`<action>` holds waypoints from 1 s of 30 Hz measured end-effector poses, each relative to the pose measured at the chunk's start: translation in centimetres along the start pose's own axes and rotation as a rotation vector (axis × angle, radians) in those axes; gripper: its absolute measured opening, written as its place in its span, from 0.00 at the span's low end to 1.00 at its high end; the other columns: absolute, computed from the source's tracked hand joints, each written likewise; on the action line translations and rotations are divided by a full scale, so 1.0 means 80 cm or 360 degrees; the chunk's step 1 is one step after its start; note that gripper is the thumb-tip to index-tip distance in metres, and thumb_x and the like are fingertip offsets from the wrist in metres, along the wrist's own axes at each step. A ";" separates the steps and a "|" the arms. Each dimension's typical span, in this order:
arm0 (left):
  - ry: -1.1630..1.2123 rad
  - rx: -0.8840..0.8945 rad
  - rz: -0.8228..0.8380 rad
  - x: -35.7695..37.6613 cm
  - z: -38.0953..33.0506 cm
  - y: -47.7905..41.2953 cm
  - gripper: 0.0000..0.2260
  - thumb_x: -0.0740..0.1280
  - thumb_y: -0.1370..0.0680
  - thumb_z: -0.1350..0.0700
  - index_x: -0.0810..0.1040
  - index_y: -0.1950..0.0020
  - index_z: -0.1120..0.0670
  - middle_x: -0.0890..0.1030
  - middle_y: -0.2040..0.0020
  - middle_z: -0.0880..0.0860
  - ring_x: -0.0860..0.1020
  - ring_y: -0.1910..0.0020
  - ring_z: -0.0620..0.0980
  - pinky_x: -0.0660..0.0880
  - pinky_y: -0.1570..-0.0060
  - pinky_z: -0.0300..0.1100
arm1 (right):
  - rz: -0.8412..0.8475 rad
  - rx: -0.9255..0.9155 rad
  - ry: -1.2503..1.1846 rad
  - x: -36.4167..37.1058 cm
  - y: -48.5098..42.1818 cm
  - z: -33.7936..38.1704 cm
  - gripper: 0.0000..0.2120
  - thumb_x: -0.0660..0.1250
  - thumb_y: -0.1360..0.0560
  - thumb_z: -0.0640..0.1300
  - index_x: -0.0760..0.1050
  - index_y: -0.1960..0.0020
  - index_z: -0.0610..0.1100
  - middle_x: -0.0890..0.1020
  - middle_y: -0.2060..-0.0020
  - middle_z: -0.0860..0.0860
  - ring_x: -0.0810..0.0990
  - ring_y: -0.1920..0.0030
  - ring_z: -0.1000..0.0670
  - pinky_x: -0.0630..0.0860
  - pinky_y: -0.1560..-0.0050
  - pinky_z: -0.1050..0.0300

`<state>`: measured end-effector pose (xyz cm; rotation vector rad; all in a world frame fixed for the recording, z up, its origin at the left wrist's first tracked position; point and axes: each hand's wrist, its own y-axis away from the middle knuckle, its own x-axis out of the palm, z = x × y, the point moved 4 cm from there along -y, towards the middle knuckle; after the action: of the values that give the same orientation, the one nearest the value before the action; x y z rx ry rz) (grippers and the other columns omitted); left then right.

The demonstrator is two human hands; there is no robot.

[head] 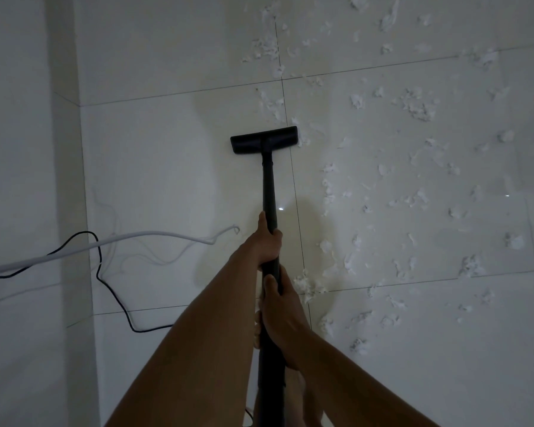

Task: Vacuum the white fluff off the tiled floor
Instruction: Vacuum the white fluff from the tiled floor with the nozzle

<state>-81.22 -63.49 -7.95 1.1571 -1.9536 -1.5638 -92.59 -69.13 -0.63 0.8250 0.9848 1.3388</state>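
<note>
Trailing in from the left, a white cord [105, 241] runs across the tiled floor [167, 149] and ends in a small loop just left of the left grip [267, 241]. A thin black cable [114, 291] crosses it further left, bends toward the person and passes out of sight under the left forearm. A pale wall [19, 118] stands well to the left of both.

White fluff [413, 106] lies in scattered tufts over the tiles to the right of both grips and ahead of them. One clump sits just right of the right grip [278, 309].

The black vacuum tube [269, 186] runs straight ahead from the grips to the vacuum head [264, 140]. The head lies flat on the floor well ahead of the left grip, and its right end crosses a tile joint and meets the edge of the fluff.

The left grip is closed round the tube, fingers wrapped and thumb lying along it toward the head. The right grip sits just behind it, nearer the body. It is also closed round the tube, thumb on top and fingers curled underneath.
</note>
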 end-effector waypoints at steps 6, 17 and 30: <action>-0.0001 0.0013 -0.0023 -0.015 -0.009 -0.016 0.32 0.53 0.13 0.47 0.34 0.17 0.40 0.75 0.29 0.62 0.80 0.40 0.62 0.79 0.37 0.61 | 0.0004 -0.0030 -0.0013 0.005 -0.017 0.017 0.21 0.52 0.28 0.65 0.64 0.36 0.74 0.79 0.48 0.35 0.82 0.66 0.43 0.84 0.64 0.44; -0.0029 0.0058 -0.0072 -0.056 -0.039 -0.046 0.31 0.53 0.12 0.49 0.35 0.16 0.42 0.77 0.31 0.62 0.80 0.40 0.62 0.79 0.39 0.57 | 0.0141 -0.0107 -0.0222 0.010 -0.038 0.071 0.16 0.52 0.15 0.52 0.63 0.29 0.65 0.74 0.72 0.46 0.74 0.77 0.52 0.76 0.73 0.58; -0.0029 0.0069 -0.0086 -0.083 -0.059 -0.069 0.32 0.53 0.12 0.48 0.34 0.16 0.41 0.76 0.30 0.63 0.79 0.38 0.62 0.78 0.35 0.60 | 0.0143 -0.0021 -0.0361 0.021 -0.061 0.101 0.17 0.53 0.15 0.52 0.62 0.28 0.65 0.73 0.72 0.44 0.74 0.77 0.49 0.76 0.73 0.56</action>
<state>-71.91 -61.45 -10.33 1.2267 -1.9929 -1.5715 -83.30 -67.31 -2.19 0.9969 0.7678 1.2933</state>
